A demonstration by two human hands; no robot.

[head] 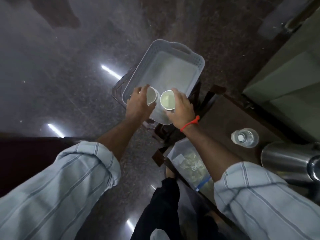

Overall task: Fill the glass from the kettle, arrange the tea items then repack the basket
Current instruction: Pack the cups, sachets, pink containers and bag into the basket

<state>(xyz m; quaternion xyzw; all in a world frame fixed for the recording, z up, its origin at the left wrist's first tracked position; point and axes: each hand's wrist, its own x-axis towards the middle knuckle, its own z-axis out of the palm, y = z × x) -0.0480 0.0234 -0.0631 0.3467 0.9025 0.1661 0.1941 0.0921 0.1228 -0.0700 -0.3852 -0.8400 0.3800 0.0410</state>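
Note:
A pale grey plastic basket (183, 54) with a handle slot sits on a dark stool. My left hand (139, 103) grips a white paper cup (151, 97) over the basket's near end. Beside it my right hand (181, 108), with a red thread at the wrist, grips a second white paper cup (167, 99), open side up. The two cups are close together, almost touching. A clear glass (245, 137) stands on the dark table at the right. The steel kettle (290, 161) stands at the right edge, partly cut off. A zip bag of tea items (190, 165) lies on the table's near-left part.
The dark wooden table (230, 118) runs along the right, with a greenish cabinet (285, 75) behind it. Polished stone floor (60, 66) fills the left and reflects ceiling lights. My dark trouser leg (159, 205) shows below.

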